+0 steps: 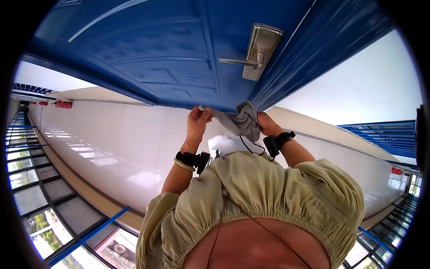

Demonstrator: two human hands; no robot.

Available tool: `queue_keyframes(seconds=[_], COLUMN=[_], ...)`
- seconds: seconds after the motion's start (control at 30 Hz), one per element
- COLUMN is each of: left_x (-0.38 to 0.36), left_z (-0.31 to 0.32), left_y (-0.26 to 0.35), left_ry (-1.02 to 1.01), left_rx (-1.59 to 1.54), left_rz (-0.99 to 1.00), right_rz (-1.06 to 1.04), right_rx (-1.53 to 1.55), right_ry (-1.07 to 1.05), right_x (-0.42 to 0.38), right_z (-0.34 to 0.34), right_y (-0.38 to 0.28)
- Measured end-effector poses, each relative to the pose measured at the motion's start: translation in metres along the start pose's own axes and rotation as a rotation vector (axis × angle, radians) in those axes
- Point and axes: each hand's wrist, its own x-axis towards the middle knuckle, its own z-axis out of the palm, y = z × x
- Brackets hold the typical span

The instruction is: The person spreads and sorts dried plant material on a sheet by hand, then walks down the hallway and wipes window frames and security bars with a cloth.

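A crumpled grey cloth (242, 120) stretches between my two hands, low in front of a blue door. My left hand (198, 120) pinches one end of it, with a bit of the cloth's tip poking up above the fingers. Wrapped round the bunched other end is my right hand (268, 124), its fingertips partly hidden by the folds. Black devices are strapped to both wrists. Above the cloth, the blue door (179, 85) carries a metal lever handle (251, 62) on a plate; neither hand touches it.
A white bag-like thing (224, 144) and a dark cord lie near my body, below the cloth. The pale tiled corridor floor (130, 134) runs to both sides. Red objects (63, 104) stand along the wall at left. Windows with blue bars (89, 237) line the side behind me.
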Motion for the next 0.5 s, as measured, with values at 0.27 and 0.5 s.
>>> queue_keyframes(seconds=[0.27,0.5], left_x=[0.035,0.031], left_z=[-0.082,-0.189], left_y=[0.047,0.065], left_ry=[0.306,0.285], left_rx=[-0.16,0.08], left_rz=[0.105,0.175], right_rz=[0.137,-0.027], right_rx=[0.208,0.127], right_ry=[-0.228,-0.259], right_x=[0.049,0.096], right_z=[0.071,0.197], right_y=[-0.044,-0.072])
